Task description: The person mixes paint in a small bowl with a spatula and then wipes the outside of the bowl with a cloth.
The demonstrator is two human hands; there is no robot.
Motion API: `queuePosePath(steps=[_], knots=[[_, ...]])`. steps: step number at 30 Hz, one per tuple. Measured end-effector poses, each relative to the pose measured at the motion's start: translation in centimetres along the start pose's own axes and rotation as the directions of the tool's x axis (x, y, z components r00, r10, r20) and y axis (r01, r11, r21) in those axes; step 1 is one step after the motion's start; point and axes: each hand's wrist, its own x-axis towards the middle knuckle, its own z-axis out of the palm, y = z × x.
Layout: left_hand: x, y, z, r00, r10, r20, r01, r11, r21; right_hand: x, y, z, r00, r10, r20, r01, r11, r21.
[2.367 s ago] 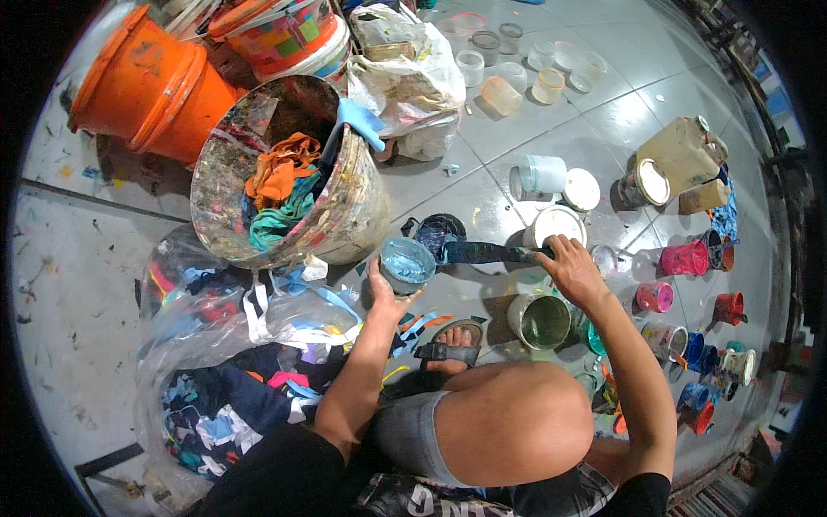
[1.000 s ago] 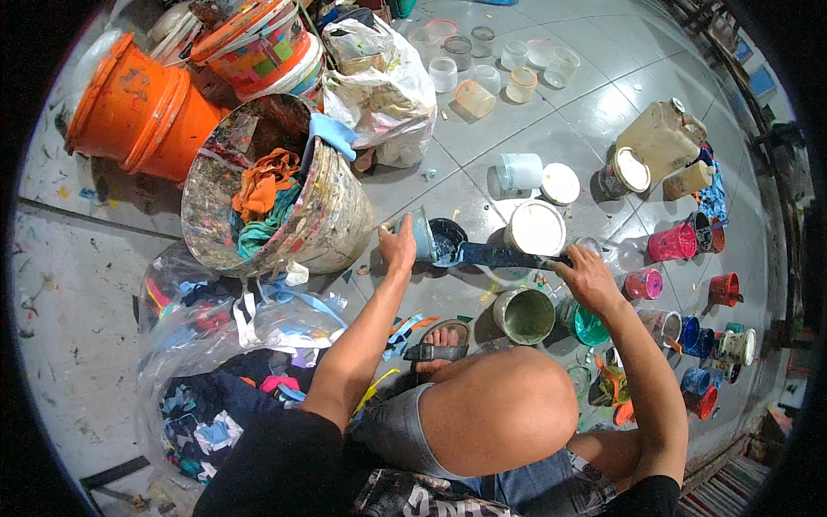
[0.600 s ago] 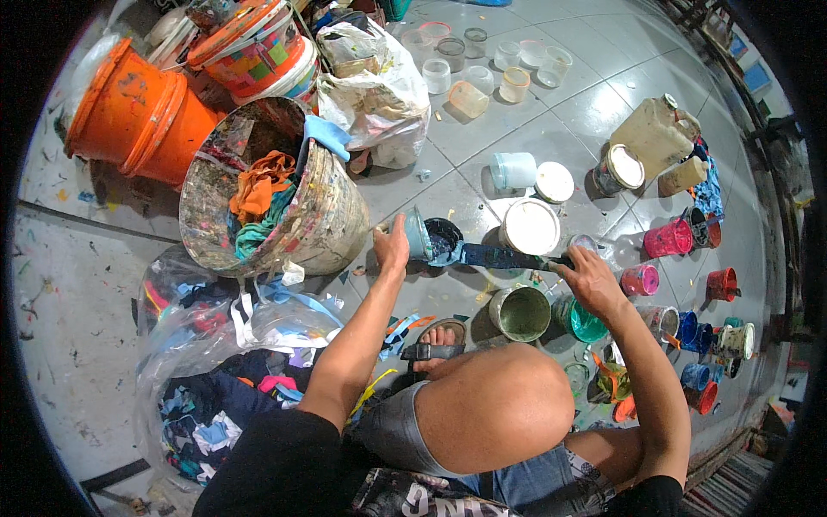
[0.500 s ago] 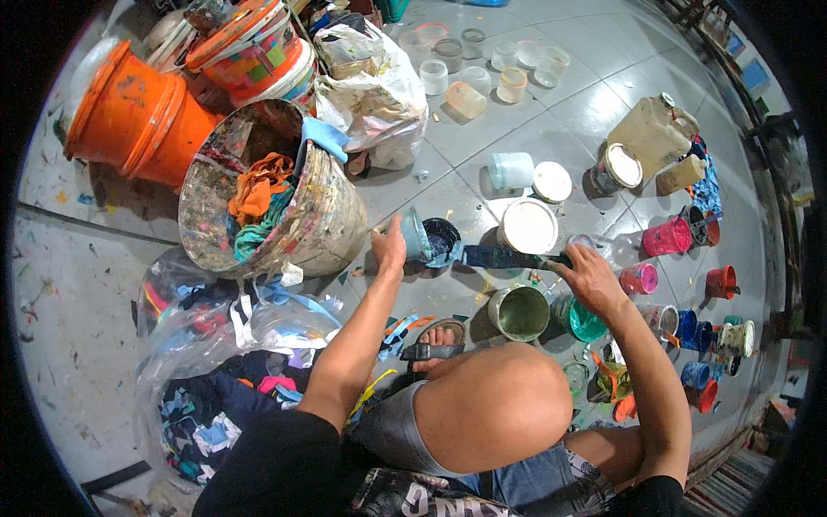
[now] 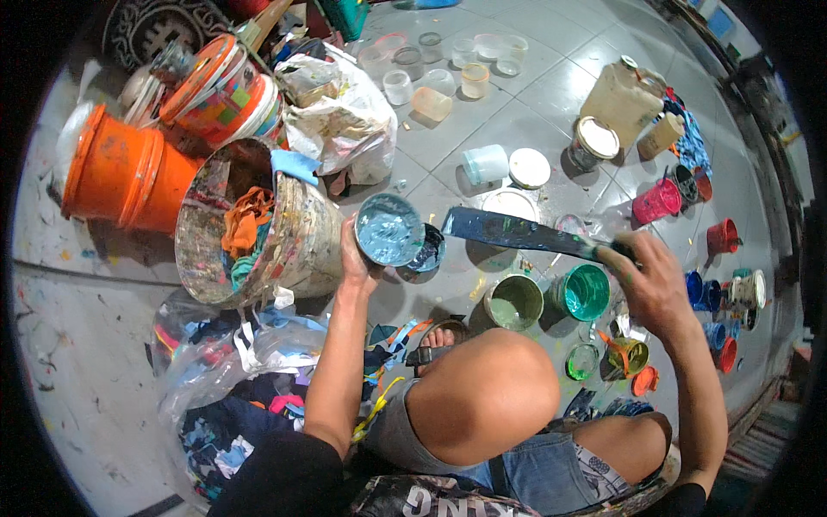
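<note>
My left hand [image 5: 355, 257] is wrapped round a plastic tub [image 5: 389, 228] of grey-blue paint, its mouth facing up toward me. Just right of it, partly covered by it, a smaller tub [image 5: 431, 250] with dark blue paint inside stands on the floor. My right hand [image 5: 650, 280] grips a spatula [image 5: 525, 234] by its handle end. The long blade, smeared dark, points left and hovers over the floor apart from both tubs, passing in front of a white-lidded tub [image 5: 510, 203]. My right fingers are slightly blurred.
A paint-crusted bucket [image 5: 301, 250] with rags stands left of my left hand, above a clear plastic bag [image 5: 202, 379] of fabric scraps. Tubs of olive [image 5: 514, 302] and green paint [image 5: 586, 293] sit before my knee. Several more paint pots and a jerrycan [image 5: 622, 102] line the right.
The grey-blue tub has turned from tilted over the dark tub to mouth-up. The spatula has lifted away from the tubs, with my right hand moving right. The whole view has shifted.
</note>
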Motion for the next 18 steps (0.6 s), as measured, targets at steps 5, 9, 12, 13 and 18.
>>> queuePosePath(steps=[5, 9, 12, 13, 18], knots=[[0.4, -0.7, 13.5, 0.936, -0.131, 0.327, 0.090, 0.986, 0.137, -6.9, -0.1, -6.4, 0.975, 0.114, -0.189, -0.131, 0.988, -0.077], [-1.1, -5.4, 25.1, 0.831, -0.196, 0.520, 0.009, 0.940, 0.341, -14.5, -0.3, -9.8, 0.934, 0.264, -0.240, -0.324, 0.910, -0.259], [-2.7, -7.9, 32.5, 0.352, -0.455, 0.818, 0.294, 0.883, 0.365, -21.3, -2.5, -13.8, 0.877, 0.430, -0.215, -0.479, 0.826, -0.297], [-2.8, -10.0, 34.5, 0.242, -0.446, 0.862, 0.227, 0.890, 0.397, -23.8, -3.0, -13.9, 0.860, 0.434, -0.267, -0.503, 0.808, -0.308], [-13.6, -19.4, 43.8, 0.107, -0.694, 0.712, 0.314, 0.703, 0.638, -35.6, -9.5, -15.5, 0.611, 0.690, -0.387, -0.791, 0.518, -0.326]])
